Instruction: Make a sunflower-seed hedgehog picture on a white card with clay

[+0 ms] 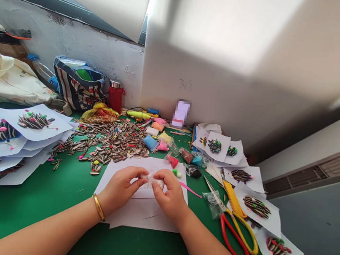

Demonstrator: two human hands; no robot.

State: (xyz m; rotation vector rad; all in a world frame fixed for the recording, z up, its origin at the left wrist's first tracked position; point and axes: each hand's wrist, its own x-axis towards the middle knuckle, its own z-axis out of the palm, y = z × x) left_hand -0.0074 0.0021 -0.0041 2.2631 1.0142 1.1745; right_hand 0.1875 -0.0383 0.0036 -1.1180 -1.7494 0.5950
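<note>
My left hand (122, 186) and my right hand (171, 197) meet in the middle, thumbs and fingers pinching a small clear plastic bag (150, 178) between them. Something whitish seems to be inside, mostly hidden by my fingers. Under my hands lie sheets of white paper (131, 214). A green-and-white lump of modelling clay (177, 173) rests on the paper just beyond my right hand. A pink plastic tool (191, 190) sticks out to the right of that hand. Past the paper spreads a heap of striped sunflower seeds (117, 136).
Scissors with red and yellow handles (235, 226) and a yellow utility knife (233, 199) lie at right. Bagged coloured clay (150, 142) sits behind the paper. Seed-decorated cards (34, 124) are stacked left; more cards (259, 204) lie right. A red bottle (115, 97) stands by the wall.
</note>
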